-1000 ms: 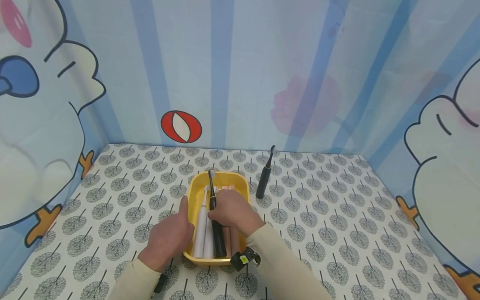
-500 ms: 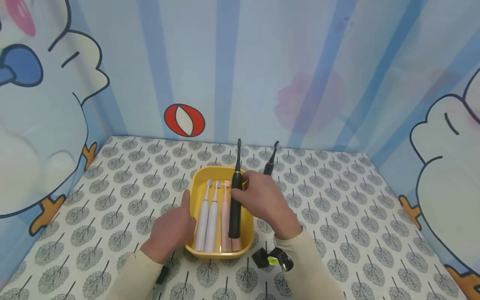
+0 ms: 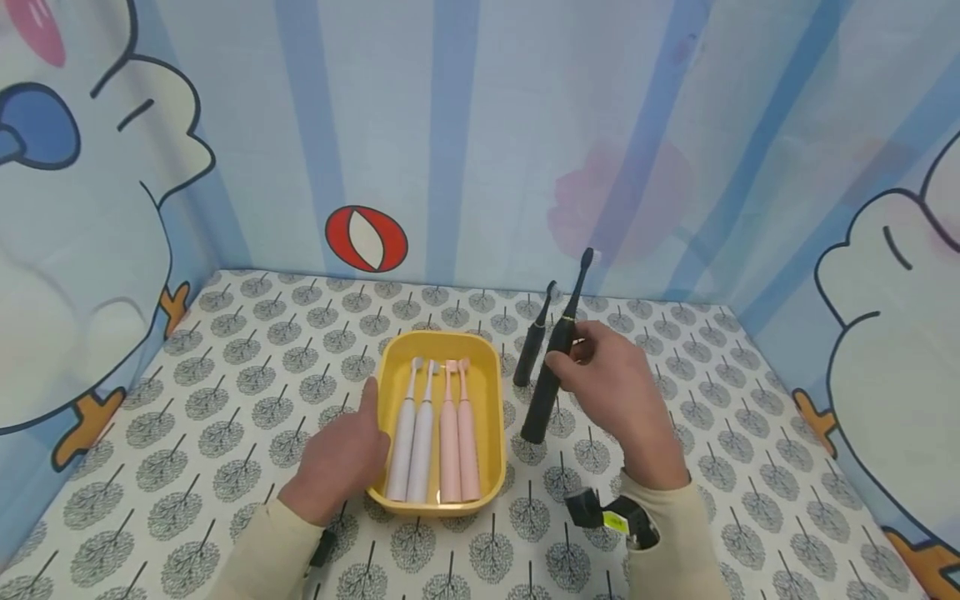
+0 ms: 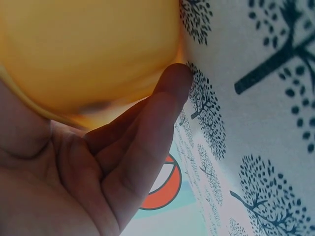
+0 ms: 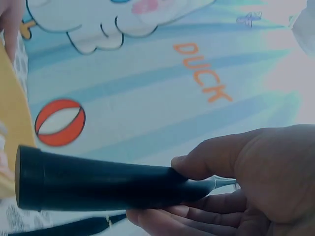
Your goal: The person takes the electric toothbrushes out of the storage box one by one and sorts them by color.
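My right hand pinches a black electric toothbrush between thumb and fingertips, brush head up and handle slanting down. In the right wrist view the handle lies between the thumb and the fingers. Just behind it, a second black toothbrush lies on the patterned cloth. A yellow tray holds two white toothbrushes and two pink toothbrushes, side by side with heads away from me. My left hand grips the tray's left side, fingers against the outer wall in the left wrist view.
A white cloth printed with grey trees covers the table. Behind it hangs a light blue curtain with cartoon figures and a red-and-white ball. A black wrist camera is strapped at the right wrist.
My right hand has lifted the black toothbrush out of the tray and carried it right, beside the other black one. The left hand has stayed at the tray.
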`<state>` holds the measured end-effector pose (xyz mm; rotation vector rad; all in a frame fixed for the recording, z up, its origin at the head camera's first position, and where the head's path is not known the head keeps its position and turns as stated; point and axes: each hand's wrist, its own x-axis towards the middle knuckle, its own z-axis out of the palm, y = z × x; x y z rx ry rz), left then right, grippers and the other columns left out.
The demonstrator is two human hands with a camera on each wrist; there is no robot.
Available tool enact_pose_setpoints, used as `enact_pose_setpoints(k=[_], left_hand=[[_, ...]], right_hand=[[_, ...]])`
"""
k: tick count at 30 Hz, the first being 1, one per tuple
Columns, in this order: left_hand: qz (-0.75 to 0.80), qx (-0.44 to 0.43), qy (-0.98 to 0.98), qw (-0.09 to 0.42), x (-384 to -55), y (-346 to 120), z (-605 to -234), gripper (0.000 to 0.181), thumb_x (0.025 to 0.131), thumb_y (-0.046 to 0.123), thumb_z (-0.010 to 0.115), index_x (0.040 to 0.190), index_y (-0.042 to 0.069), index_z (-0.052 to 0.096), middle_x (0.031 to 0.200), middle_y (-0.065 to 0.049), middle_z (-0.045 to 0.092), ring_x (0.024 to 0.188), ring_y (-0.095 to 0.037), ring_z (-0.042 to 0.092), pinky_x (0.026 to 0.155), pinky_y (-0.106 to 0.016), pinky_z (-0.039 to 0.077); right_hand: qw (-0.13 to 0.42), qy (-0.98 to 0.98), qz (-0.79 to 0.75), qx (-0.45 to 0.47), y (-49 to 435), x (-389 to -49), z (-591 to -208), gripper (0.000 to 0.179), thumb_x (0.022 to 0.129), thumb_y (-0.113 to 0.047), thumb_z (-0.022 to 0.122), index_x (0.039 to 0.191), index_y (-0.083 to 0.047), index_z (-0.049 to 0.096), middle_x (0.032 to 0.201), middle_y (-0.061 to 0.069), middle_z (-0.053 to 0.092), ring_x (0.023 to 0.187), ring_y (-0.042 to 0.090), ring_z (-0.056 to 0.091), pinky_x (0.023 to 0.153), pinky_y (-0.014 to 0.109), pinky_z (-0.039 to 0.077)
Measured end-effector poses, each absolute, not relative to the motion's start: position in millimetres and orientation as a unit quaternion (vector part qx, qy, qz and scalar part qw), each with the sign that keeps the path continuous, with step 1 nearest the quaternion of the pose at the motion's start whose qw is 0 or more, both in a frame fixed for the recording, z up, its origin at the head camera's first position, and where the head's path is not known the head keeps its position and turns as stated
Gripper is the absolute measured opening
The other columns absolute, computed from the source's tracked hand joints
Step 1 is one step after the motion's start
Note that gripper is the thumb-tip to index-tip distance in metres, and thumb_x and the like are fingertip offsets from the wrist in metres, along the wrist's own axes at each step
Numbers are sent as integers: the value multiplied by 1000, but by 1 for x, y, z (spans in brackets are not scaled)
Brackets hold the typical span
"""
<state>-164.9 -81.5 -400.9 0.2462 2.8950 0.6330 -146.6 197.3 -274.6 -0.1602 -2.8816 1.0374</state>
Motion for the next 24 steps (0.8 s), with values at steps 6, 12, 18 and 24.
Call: enact_pose_setpoints(k=[6,12,18,24], left_hand=[[233,78,965,91,-165,-82,-400,74,92,14,41,153,-4,4,58,-9,49,46,-21,46,41,-35,38],[243,75,962,96,-165,-83,-399,74,93,14,41,154,-2,2,59,-9,49,46,-21,46,41,-35,38],[241,73,963,96,-165,-82,-399,74,92,14,41,154,-3,3,59,-9,49,46,-21,46,41,-35,38],[240,69,963,102,-165,-81,-400,74,93,14,41,154,-3,2,60,-9,49,47,-21,47,42,-34,38]], right_hand=[[45,-947,308,-76,211,-153,-294,42,89,-30,64,123,-5,59,98,6,67,79,21,62,68,37,49],[53,-949,304,-70,214,-166,-321,45,90,-26,65,127,-2,56,100,9,66,80,23,61,68,38,49],[63,-944,317,-70,212,-175,-342,49,92,-26,64,133,-1,53,103,9,66,85,23,62,73,40,51],[83,-936,338,-57,209,-181,-356,48,93,-24,64,133,-2,52,105,9,65,90,23,63,77,40,52]])
